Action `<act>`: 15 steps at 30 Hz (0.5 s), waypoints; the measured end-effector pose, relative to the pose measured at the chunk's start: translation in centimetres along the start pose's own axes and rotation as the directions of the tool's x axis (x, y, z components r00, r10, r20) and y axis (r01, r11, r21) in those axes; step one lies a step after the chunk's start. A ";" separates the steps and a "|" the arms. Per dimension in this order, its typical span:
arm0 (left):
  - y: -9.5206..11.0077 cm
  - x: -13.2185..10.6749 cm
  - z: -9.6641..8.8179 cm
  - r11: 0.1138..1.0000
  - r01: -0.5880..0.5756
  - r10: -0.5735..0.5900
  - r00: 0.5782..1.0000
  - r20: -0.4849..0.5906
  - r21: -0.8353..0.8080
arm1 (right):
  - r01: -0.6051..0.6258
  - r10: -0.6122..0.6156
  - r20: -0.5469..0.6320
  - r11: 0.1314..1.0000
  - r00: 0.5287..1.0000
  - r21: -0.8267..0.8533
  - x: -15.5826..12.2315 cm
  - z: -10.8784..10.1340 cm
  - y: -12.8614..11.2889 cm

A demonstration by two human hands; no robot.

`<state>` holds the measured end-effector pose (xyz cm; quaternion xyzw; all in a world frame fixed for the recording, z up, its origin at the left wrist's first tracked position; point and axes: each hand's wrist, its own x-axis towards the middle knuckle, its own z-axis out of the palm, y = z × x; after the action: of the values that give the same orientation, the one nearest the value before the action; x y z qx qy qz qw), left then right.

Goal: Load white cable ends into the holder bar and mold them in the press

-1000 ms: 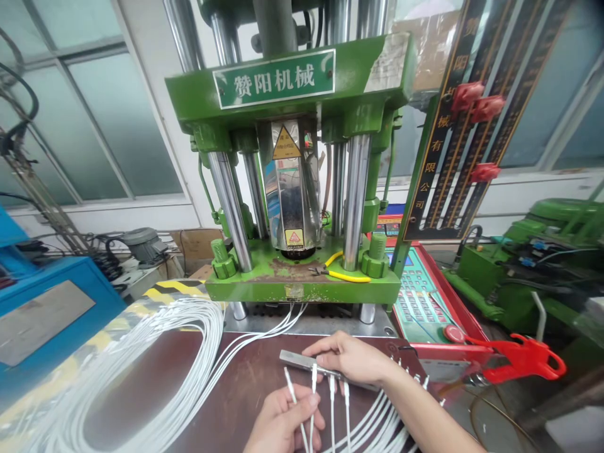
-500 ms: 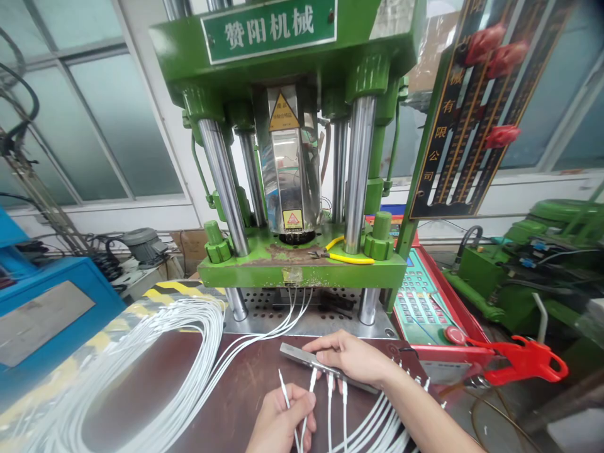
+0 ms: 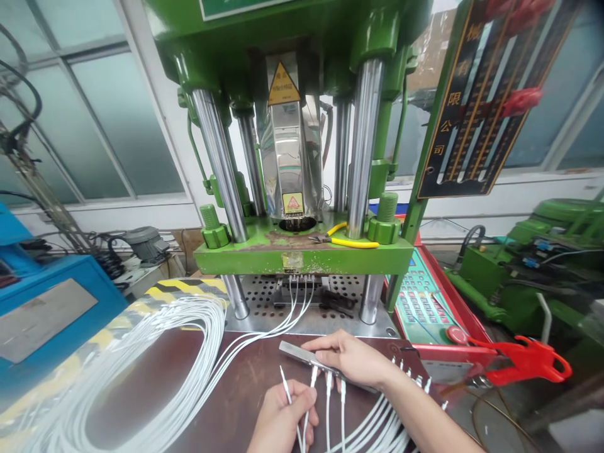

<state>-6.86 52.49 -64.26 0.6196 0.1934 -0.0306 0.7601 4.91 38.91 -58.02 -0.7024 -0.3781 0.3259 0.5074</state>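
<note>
My left hand (image 3: pixel 290 412) is closed in a pinch around white cables. One cable (image 3: pixel 285 381) points up with its slim tip free. Another (image 3: pixel 312 377) reaches the edge of a flat metal bar (image 3: pixel 295 353). My right hand (image 3: pixel 352 360) grips this bar from above, thumb on its near side, tilted over the brown tabletop (image 3: pixel 245 390). Two more white cables (image 3: pixel 343 402) hang from the bar's near edge. Under the green press plate (image 3: pixel 255 261), a metal mould (image 3: pixel 283 294) has several cable ends in it.
A large coil of white cables (image 3: pixel 207 340) lies on the left. More cables with plugs (image 3: pixel 377 418) lie under my right forearm. Yellow-handled pliers (image 3: pixel 353 243) rest on the press plate. A keypad panel (image 3: pixel 415 296) and a red plastic-handled tool (image 3: pixel 528 362) are at the right.
The green press plate and the upper press have risen, so the mould with the cable ends beneath now shows. Both my hands have stayed nearly in place.
</note>
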 end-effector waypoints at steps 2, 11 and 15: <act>0.2 0.0 0.0 1.000 0.002 -0.002 1.000 -0.006 0.012 | 0.017 -0.017 0.002 0.999 1.000 -0.030 0.0 0.0 0.0; 1.0 -0.7 0.3 0.986 0.062 -0.053 0.997 0.057 -0.158 | 0.003 -0.013 0.078 0.991 0.997 0.133 0.5 -0.2 1.3; 0.7 -1.2 -0.2 0.959 0.134 -0.119 0.990 0.072 -0.250 | 0.003 -0.018 0.098 0.989 0.995 0.149 0.5 -0.2 1.1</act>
<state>-7.81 52.63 -63.22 0.5022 0.2134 -0.0717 0.8349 5.57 39.00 -59.08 -0.6435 -0.3812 0.3850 0.5407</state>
